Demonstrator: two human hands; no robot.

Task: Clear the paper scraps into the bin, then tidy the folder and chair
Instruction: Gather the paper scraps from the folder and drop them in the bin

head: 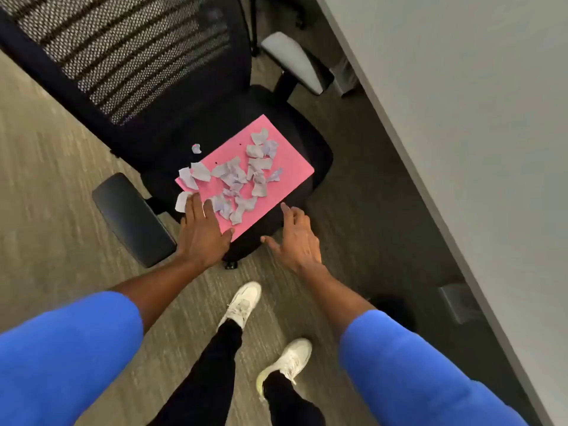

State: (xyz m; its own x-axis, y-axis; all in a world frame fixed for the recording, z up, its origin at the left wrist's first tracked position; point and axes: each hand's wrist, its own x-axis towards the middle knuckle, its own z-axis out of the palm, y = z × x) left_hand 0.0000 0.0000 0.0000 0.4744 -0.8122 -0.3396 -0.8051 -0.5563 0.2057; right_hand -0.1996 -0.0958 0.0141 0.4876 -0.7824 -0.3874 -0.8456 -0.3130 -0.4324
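A pink folder (289,161) lies flat on the seat of a black mesh-backed office chair (313,139). Several torn pale paper scraps (242,176) are scattered over the folder, and one small scrap (196,148) lies on the seat beside it. My left hand (203,232) is spread flat at the folder's near left corner, fingertips touching its edge and a scrap. Just off the folder's near right edge, my right hand (295,238) hovers over the seat's front with fingers apart. Neither hand holds anything. No bin is in view.
A grey desk (461,118) runs along the right, with the chair's right armrest (295,61) near its edge. The left armrest (132,219) juts toward me. A dark box (458,302) sits under the desk. My two feet in white shoes (242,302) stand on carpet.
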